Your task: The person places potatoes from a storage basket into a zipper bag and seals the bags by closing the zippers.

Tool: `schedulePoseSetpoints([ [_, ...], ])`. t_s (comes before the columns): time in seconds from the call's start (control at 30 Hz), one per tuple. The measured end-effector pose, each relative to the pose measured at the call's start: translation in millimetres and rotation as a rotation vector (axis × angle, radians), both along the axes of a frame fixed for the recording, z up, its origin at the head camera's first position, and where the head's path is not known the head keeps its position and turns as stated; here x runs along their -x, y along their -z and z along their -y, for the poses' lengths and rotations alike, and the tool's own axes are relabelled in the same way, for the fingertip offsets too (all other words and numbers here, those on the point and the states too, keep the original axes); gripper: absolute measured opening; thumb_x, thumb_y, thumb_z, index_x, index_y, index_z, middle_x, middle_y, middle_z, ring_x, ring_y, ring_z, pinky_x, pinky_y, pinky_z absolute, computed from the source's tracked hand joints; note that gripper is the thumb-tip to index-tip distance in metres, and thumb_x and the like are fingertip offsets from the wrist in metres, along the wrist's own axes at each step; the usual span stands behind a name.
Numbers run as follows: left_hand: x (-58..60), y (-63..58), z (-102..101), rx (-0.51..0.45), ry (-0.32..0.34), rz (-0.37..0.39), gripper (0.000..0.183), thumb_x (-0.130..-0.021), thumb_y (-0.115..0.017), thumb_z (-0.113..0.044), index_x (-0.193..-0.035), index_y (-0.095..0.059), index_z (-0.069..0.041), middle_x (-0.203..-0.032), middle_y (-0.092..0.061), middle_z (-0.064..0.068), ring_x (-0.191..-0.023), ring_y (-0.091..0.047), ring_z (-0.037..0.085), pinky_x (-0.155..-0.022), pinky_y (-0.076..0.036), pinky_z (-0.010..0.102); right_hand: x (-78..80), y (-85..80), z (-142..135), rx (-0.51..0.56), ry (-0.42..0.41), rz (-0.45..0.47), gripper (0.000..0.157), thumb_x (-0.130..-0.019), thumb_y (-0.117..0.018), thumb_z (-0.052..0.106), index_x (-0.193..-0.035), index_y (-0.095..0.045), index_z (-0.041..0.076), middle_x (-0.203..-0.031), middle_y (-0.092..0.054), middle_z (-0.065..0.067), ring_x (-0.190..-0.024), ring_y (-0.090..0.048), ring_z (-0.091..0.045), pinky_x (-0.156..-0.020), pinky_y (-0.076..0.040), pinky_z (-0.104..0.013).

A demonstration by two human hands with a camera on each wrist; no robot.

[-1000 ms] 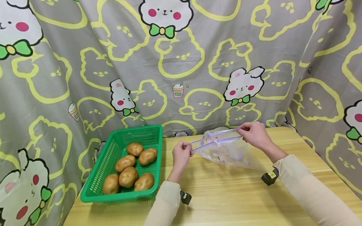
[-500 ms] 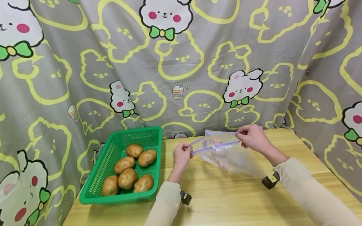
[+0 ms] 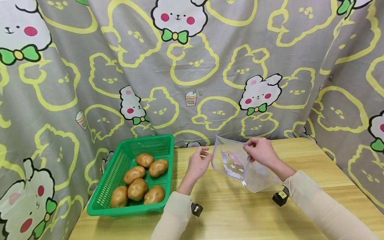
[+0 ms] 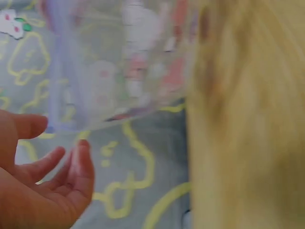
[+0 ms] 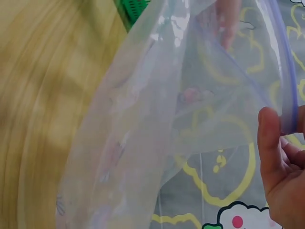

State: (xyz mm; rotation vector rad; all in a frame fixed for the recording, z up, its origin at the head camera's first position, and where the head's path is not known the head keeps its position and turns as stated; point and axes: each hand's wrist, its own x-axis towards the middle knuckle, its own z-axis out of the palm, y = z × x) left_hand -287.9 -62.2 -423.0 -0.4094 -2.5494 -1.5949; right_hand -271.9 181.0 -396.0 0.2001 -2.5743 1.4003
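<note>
A clear zip bag with a purple rim and printed figures hangs over the wooden table. My right hand pinches its rim; in the right wrist view the thumb presses the purple strip of the bag. My left hand is open just left of the bag and holds nothing. The left wrist view shows my left hand with relaxed fingers below the blurred bag. A green basket to the left holds several potatoes.
A grey cartoon-print curtain closes the table in at the back and on both sides. The basket stands at the table's back left corner. Bare tabletop lies in front of my hands and to the right of the bag.
My left hand has let go of the bag's rim and opened. The bag, stretched level between both hands before, now hangs from my right hand, which moved slightly left.
</note>
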Motion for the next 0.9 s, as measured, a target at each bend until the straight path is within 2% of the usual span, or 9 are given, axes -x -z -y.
schedulePoseSetpoints([
  [0.17,-17.6,-39.8,19.7,0.125,0.079,-0.005,0.031,-0.095,-0.058,-0.023,-0.123,-0.055,-0.009,-0.109,-0.060,0.010,-0.096,-0.060,0.024,-0.073,-0.051,0.035,1.0,3.9,0.7,0.013,-0.008,0.014,0.016,-0.089,-0.058,0.011,-0.088,-0.065,-0.003,-0.058,-0.062,-0.007,-0.050,-0.062,-0.020,-0.049,-0.053,-0.031],
  [0.27,-23.4,-65.0,37.6,0.163,0.106,-0.045,0.032,-0.094,-0.060,-0.024,-0.122,-0.056,-0.009,-0.111,-0.061,0.012,-0.096,-0.060,0.024,-0.072,-0.051,0.035,1.7,4.4,1.8,0.008,-0.016,0.020,0.017,-0.089,-0.058,0.011,-0.090,-0.065,-0.004,-0.059,-0.062,-0.007,-0.050,-0.062,-0.020,-0.049,-0.053,-0.032],
  [0.33,-22.7,-78.9,52.0,0.180,0.104,-0.061,0.033,-0.093,-0.061,-0.023,-0.122,-0.056,-0.009,-0.112,-0.061,0.012,-0.096,-0.060,0.024,-0.075,-0.051,0.037,2.2,4.8,2.6,0.004,-0.021,0.021,0.018,-0.089,-0.059,0.012,-0.090,-0.065,-0.004,-0.060,-0.062,-0.009,-0.050,-0.062,-0.020,-0.049,-0.053,-0.032],
  [0.43,-14.4,-91.1,77.0,0.204,0.091,-0.058,0.034,-0.092,-0.062,-0.022,-0.123,-0.055,-0.011,-0.115,-0.059,0.011,-0.101,-0.059,0.026,-0.081,-0.049,0.041,3.0,5.6,3.8,-0.005,-0.032,0.024,0.019,-0.089,-0.059,0.012,-0.091,-0.065,-0.006,-0.063,-0.063,-0.012,-0.050,-0.062,-0.020,-0.049,-0.053,-0.032],
  [0.53,0.1,-94.6,102.8,0.253,0.094,-0.028,0.035,-0.093,-0.062,-0.022,-0.126,-0.053,-0.013,-0.121,-0.057,0.012,-0.109,-0.055,0.028,-0.088,-0.046,0.045,3.4,6.8,5.0,-0.005,-0.038,0.033,0.018,-0.089,-0.061,0.013,-0.091,-0.065,-0.005,-0.063,-0.064,-0.012,-0.049,-0.062,-0.020,-0.049,-0.053,-0.031],
  [0.63,14.9,-91.4,127.2,0.295,0.129,0.014,0.037,-0.093,-0.061,-0.021,-0.128,-0.052,-0.012,-0.125,-0.054,0.014,-0.114,-0.052,0.030,-0.092,-0.043,0.047,3.3,8.5,5.8,-0.001,-0.049,0.042,0.016,-0.089,-0.061,0.012,-0.090,-0.065,-0.004,-0.062,-0.063,-0.010,-0.049,-0.062,-0.020,-0.049,-0.053,-0.031],
  [0.77,30.9,-80.4,155.2,0.319,0.197,0.055,0.041,-0.092,-0.062,-0.017,-0.130,-0.050,-0.007,-0.127,-0.051,0.019,-0.118,-0.048,0.036,-0.094,-0.041,0.050,3.3,10.4,6.7,0.007,-0.060,0.044,0.015,-0.089,-0.061,0.011,-0.089,-0.065,-0.003,-0.064,-0.063,-0.012,-0.049,-0.062,-0.021,-0.049,-0.053,-0.032],
  [0.9,42.2,-66.7,173.4,0.365,0.239,0.085,0.047,-0.091,-0.064,-0.014,-0.133,-0.047,-0.003,-0.130,-0.048,0.024,-0.122,-0.043,0.041,-0.098,-0.037,0.052,3.6,10.8,7.5,0.004,-0.066,0.039,0.016,-0.089,-0.061,0.011,-0.090,-0.065,-0.004,-0.062,-0.062,-0.010,-0.049,-0.062,-0.021,-0.049,-0.053,-0.031],
])
